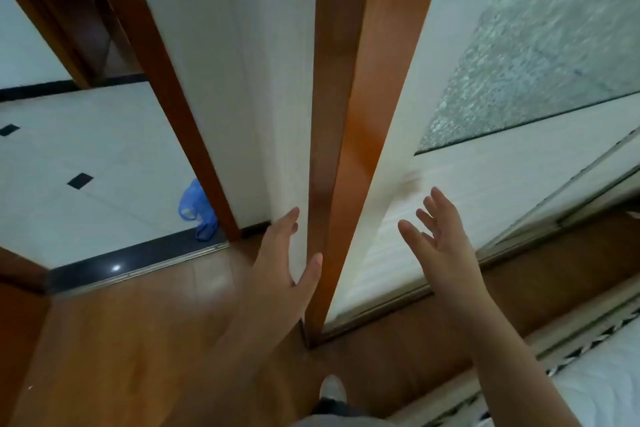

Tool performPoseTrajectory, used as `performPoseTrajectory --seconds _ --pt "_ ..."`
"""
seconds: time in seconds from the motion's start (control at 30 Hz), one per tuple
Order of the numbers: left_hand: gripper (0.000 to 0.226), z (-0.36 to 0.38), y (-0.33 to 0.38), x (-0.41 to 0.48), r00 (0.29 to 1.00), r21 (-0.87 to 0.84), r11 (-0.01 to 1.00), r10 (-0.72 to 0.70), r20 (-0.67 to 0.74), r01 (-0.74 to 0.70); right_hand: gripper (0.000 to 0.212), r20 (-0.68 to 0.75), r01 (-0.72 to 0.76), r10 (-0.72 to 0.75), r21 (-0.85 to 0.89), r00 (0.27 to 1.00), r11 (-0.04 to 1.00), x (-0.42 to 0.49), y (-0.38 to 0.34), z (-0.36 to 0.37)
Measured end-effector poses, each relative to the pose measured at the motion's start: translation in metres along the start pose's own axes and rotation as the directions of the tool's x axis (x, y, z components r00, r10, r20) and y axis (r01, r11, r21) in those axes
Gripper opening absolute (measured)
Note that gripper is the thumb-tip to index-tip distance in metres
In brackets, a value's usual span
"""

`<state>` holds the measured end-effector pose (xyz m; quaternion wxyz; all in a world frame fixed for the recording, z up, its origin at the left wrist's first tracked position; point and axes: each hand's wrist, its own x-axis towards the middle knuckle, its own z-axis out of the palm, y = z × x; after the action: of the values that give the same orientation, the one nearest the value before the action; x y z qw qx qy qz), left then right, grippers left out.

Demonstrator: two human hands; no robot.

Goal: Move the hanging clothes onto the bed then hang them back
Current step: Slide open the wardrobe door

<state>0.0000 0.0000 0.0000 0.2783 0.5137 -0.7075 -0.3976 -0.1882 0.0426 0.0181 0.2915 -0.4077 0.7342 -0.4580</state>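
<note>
Both bare forearms reach forward and down toward a wardrobe; the left hand (pixel 282 263) lies against the corner of a white wall panel (pixel 242 97), fingers extended and thumb spread, gripping nothing; the right hand (pixel 441 239) is raised in front of the white sliding wardrobe door (pixel 485 191), palm turned inward, fingers splayed and empty, and whether it touches the door I cannot tell. A brown wooden post (pixel 349 114) stands between the two hands. The door carries a frosted textured glass pane (pixel 554 45) in its upper part; no clothes show. The bed (pixel 595 371), white-covered with a pale patterned frame, sits at the lower right, just beside the wardrobe. A blue plastic bag (pixel 195 210) lies on the tiled floor (pixel 86 156) past the doorway. One white shoe (pixel 332 388) stands on the wooden floor (pixel 138 340). No legible writing.
</note>
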Motion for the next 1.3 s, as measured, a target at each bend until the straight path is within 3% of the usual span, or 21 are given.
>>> performPoseTrajectory --seconds 0.17,0.37,0.57,0.67,0.73,0.83,0.93,1.0,1.17,1.3 --pt "0.055 0.01 0.012 0.011 0.998 -0.053 0.997 0.052 -0.017 -0.053 0.084 0.092 0.033 -0.048 0.159 0.995 0.987 0.014 -0.009 0.008" --pt "0.06 0.013 0.013 0.012 0.995 -0.011 0.995 0.095 -0.004 -0.095 0.116 0.17 0.024 -0.046 0.131 0.984 0.991 0.026 -0.014 0.011" --pt "0.058 0.015 0.006 0.015 0.992 -0.039 0.992 0.121 -0.033 -0.122 0.117 0.176 0.034 -0.057 0.134 0.983 0.99 0.033 -0.014 0.003" --pt "0.051 0.017 0.006 0.01 0.987 -0.059 0.987 0.142 -0.077 -0.147 0.092 0.145 -0.005 -0.019 0.166 0.989 0.986 0.04 -0.014 -0.011" --pt "0.042 0.019 0.012 0.004 0.936 0.002 0.961 0.27 -0.227 -0.277 0.08 0.135 -0.026 0.004 0.165 0.991 0.986 0.043 -0.015 -0.02" --pt "0.034 0.027 0.023 -0.001 0.748 0.14 0.834 0.543 -0.382 -0.534 0.088 0.11 -0.028 0.017 0.1 0.994 0.995 0.047 -0.013 -0.03" --pt "0.026 0.039 0.044 -0.003 0.597 0.194 0.677 0.725 -0.344 -0.71 0.093 -0.05 0.037 -0.039 -0.046 0.998 0.998 0.045 -0.027 -0.047" --pt "0.026 0.047 0.059 0.003 0.563 0.199 0.633 0.764 -0.315 -0.749 0.082 -0.208 0.154 -0.172 -0.1 0.963 0.983 0.045 -0.047 -0.059" --pt "0.051 0.059 0.1 0.042 0.72 0.061 0.78 0.602 -0.344 -0.623 0.09 -0.372 0.409 -0.431 -0.142 0.822 0.902 0.052 -0.121 -0.076" --pt "0.074 0.068 0.127 0.072 0.824 -0.065 0.851 0.483 -0.295 -0.522 0.114 -0.334 0.402 -0.413 -0.106 0.847 0.91 0.063 -0.159 -0.071"
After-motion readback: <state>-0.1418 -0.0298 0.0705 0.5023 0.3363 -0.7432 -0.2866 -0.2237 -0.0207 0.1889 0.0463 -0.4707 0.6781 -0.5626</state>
